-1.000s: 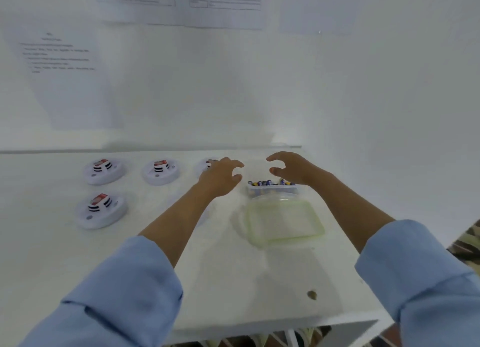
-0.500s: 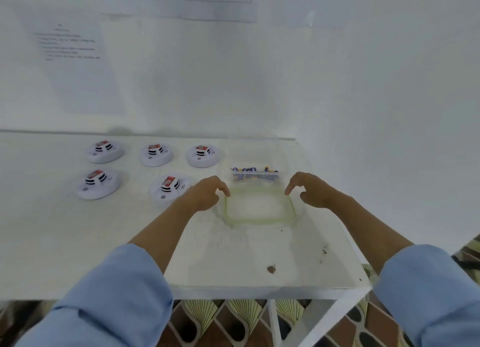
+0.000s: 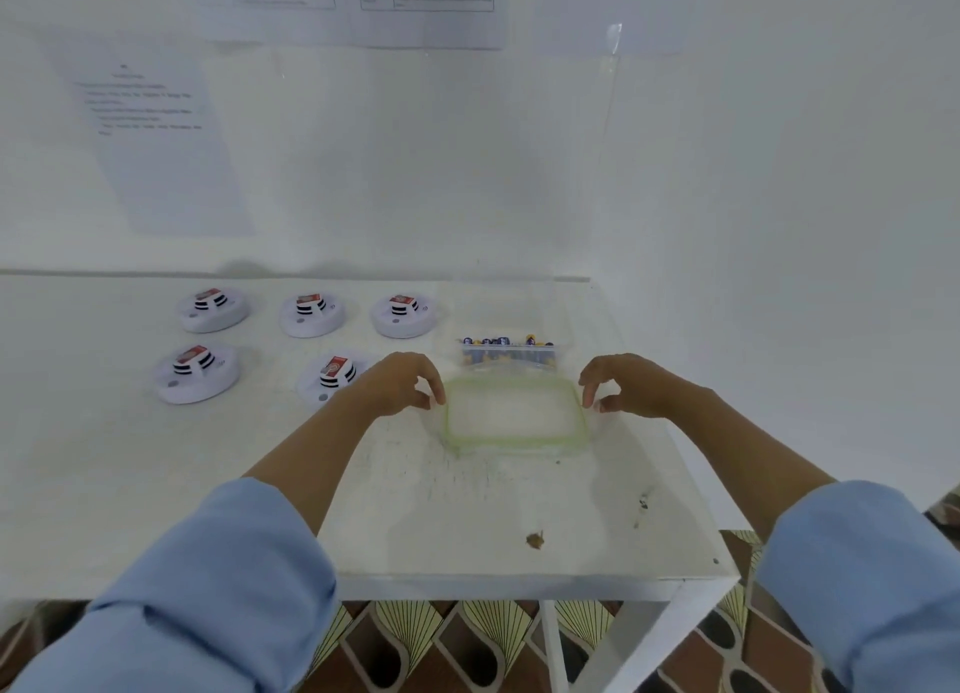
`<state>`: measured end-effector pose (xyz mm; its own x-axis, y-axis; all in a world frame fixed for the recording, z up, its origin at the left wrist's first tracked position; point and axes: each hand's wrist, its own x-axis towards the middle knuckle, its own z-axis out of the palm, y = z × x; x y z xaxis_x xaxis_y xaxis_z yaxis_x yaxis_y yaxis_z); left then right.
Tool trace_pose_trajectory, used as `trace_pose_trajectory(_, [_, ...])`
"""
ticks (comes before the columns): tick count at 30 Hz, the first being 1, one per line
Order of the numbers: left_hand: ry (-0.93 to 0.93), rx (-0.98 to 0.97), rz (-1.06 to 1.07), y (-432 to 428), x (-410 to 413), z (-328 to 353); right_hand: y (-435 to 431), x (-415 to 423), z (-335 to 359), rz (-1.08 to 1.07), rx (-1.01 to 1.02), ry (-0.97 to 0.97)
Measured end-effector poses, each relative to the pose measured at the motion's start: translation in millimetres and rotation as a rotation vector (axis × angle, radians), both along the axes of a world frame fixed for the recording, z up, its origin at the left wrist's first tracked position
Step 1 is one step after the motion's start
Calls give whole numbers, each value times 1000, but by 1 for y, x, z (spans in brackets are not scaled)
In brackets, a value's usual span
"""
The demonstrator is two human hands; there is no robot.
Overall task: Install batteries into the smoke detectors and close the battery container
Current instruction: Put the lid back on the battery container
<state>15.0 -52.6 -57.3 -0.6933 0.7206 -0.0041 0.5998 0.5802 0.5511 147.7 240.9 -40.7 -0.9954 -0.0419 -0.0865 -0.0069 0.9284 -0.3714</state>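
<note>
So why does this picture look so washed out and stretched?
Head view: flat bright light bleaches the white table, leaving faint shadows; the wide lens swells the sleeves at the corners; the clear lid shows mostly by its green rim; the posted sheets blur unreadably.

White table (image 3: 104, 484) carries five detectors (image 3: 310, 316) in two rows at left, container (image 3: 508, 354) at right rear, green-rimmed lid (image 3: 511, 414) just in front.

**Left to right**

Five round white plastic smoke detectors (image 3: 311, 314) sit at the left in two rows. Right of the back row stands the clear plastic battery container (image 3: 509, 353). Just before it lies the green-rimmed clear plastic lid (image 3: 514, 414), with the left hand (image 3: 400, 388) and right hand (image 3: 631, 386) pinching its sides.
</note>
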Motion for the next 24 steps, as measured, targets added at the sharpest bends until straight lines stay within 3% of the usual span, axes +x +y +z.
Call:
trace_pose_trajectory(5, [-59, 11, -28, -1, 0, 11, 8, -1, 12, 5, -108, -30])
trace_pose_trajectory(13, [-342, 489, 208, 14, -2, 43, 24, -11, 34, -159, -633, 45])
trace_pose_trajectory(16, [-486, 697, 285, 24, -8, 55, 22, -21, 45, -134, -940, 45])
trace_pose_trajectory(24, [-631, 850, 376, 66, -69, 69, 12, -96, 67, -451, -1271, 248])
